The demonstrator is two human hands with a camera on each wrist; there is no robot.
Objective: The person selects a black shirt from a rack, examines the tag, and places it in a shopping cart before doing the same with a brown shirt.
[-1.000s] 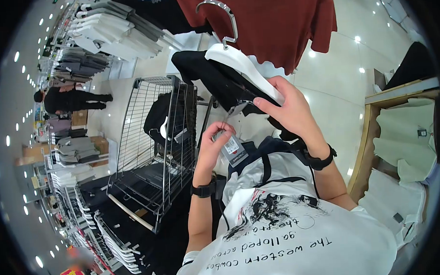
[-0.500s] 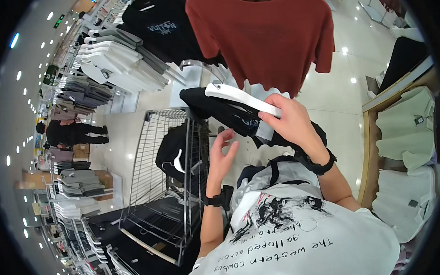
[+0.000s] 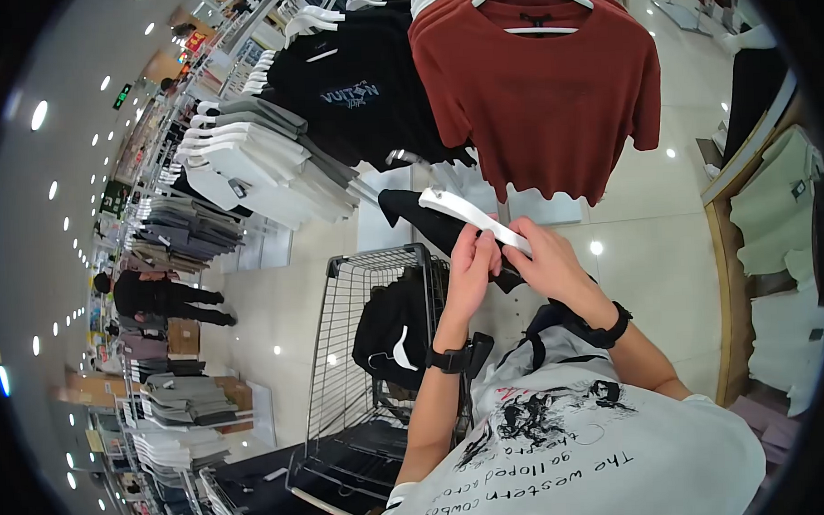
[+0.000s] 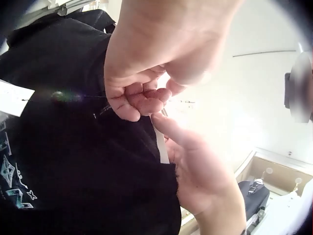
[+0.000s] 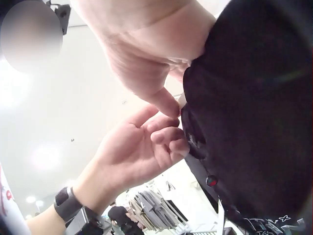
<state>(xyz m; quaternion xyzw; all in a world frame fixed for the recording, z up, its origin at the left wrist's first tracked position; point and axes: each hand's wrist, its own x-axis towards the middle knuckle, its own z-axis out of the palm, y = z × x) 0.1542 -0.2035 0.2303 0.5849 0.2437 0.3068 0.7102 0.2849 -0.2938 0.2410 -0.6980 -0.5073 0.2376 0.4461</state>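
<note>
A black T-shirt (image 4: 98, 156) with a pale blue print hangs on a white hanger (image 3: 460, 210) in front of the person. My right hand (image 3: 553, 262) grips the hanger's near end, thumb along its top edge. Beside it, my left hand (image 3: 470, 272) holds the hanger with curled fingers, close to the shirt's neckline. The hands nearly meet there in the left wrist view, with fingertips right at the hanger. A white tag (image 4: 15, 98) lies by the shirt at the left of that view.
A wire shopping cart (image 3: 328, 324) holding black clothes and a white hanger stands at the left. Ahead are racks with a rust-red T-shirt (image 3: 543, 99) and black T-shirts (image 3: 334, 97). Shelves with pale garments (image 3: 778, 217) line the right. A person in black (image 3: 150, 292) stands farther left.
My left hand held a grey hang tag, let go of it, opened, and has come up to the hanger beside my right hand. The view has tilted up towards the racks.
</note>
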